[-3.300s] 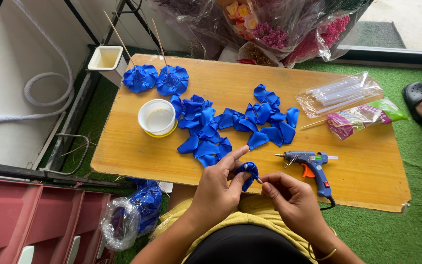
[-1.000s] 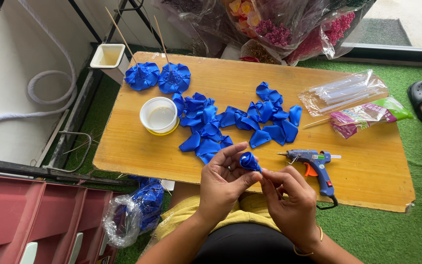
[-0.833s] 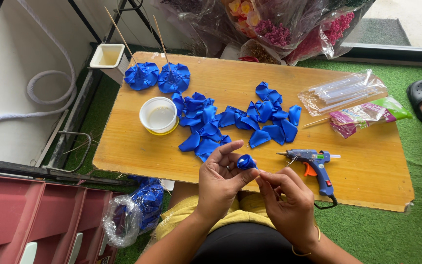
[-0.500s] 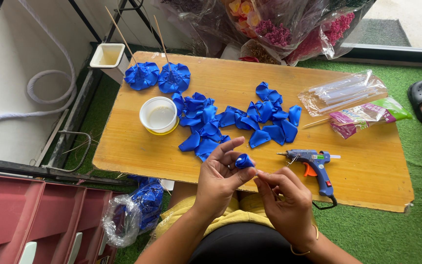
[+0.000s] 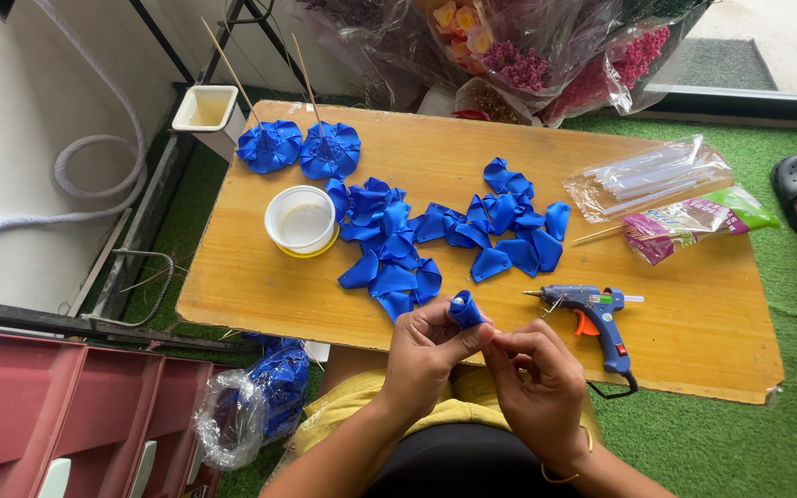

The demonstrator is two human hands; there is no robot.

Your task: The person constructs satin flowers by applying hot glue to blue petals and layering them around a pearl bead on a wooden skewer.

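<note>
**Wooden table, blue petals, a bud in hand**

Low wooden table [image 5: 260, 286] on green turf. Left hand [image 5: 422, 355] pinches a rolled blue ribbon bud [image 5: 465, 310] just above the near edge; right hand [image 5: 537, 378] is curled beside it, fingertips at its base. Glue gun [image 5: 592, 309] lies just right (nozzle possibly hot). A loosened pinch could let the roll unwind.

lower part of the rolled blue ribbon piece [image 5: 465, 309] behind the left hand [image 5: 426, 355] fingers, bouquet [image 5: 546, 46] cropped at the top edge
</note>
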